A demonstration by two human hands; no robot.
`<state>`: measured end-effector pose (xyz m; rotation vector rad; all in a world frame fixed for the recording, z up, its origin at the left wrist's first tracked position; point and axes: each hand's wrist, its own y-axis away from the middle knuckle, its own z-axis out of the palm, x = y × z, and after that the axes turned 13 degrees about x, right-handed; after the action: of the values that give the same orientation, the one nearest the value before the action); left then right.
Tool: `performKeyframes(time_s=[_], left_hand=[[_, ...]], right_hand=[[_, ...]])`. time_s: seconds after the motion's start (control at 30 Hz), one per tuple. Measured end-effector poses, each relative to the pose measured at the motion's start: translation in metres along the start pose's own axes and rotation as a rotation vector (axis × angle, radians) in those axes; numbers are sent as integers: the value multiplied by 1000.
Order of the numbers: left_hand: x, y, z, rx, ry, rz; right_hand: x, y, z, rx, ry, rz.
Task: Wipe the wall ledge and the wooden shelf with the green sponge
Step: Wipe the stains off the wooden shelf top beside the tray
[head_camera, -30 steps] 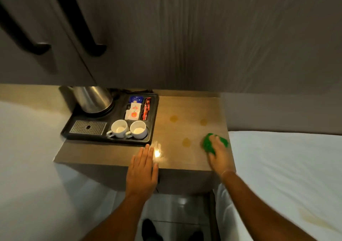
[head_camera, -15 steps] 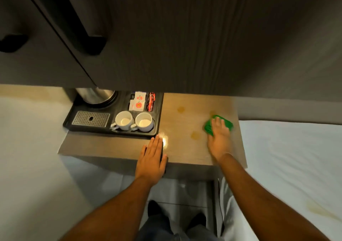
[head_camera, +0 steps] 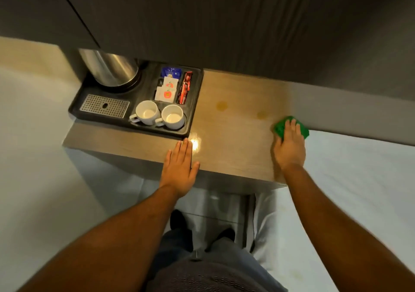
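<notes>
My right hand (head_camera: 289, 148) presses the green sponge (head_camera: 280, 129) flat at the wooden shelf (head_camera: 235, 134)'s right edge; my left hand (head_camera: 179, 168) rests open, bracing. Shelf wiping underway; two yellowish stains (head_camera: 221, 106) remain, calling for leftward strokes.

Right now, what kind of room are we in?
Probably a hotel room. A black welcome tray holds a shiny steel kettle, two white cups and drink sachets, and a white-sheeted bed sits right beside the wooden shelf.
</notes>
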<state>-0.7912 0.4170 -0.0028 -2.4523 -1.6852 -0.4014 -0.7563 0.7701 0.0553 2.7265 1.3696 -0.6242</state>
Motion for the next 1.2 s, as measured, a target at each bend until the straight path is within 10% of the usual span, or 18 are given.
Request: performKeyframes(time_s=[0.4,0.73,0.9,1.2], left_hand=[[-8,0,1,-42,-26,68],[-10,-3,3,-74,-95,73],[-11,0,3,-49,-79,72],[4,2,-7,-72,-43,-31]], right_hand=[[-83,97,46,-293,-89,-681],[-72,-68,37,-136,-11,-142],[-155,-91,79,-302,-124,-357],[-102,143,58,-387,-197,-717]])
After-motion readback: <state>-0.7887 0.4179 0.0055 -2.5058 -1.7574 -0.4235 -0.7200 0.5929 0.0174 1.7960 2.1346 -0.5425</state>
